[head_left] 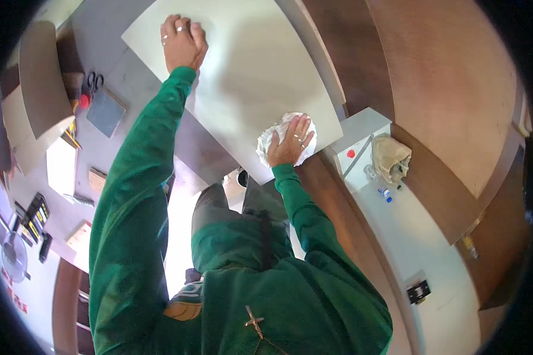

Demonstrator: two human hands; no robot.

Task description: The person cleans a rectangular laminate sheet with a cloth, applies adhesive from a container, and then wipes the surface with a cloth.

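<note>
White crumpled cloth (pixel 278 125) lies directly beneath the right hand (pixel 290 143), its fingers spread flat over it, not clenched, at the near right end of a pale panel (pixel 257 65) whose long axis seems to run far left. Left hand (pixel 182 44) well apart on the panel's far left part, fingers curled, cannot tell whether gripping. Grey surface (pixel 127 68) underneath; scissors (pixel 94 81) left, paper bag (pixel 391 157) right.

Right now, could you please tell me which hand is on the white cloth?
The right hand, spread on the white cloth; the left hand is farther up the pale board, with no cloth nearby.
</note>
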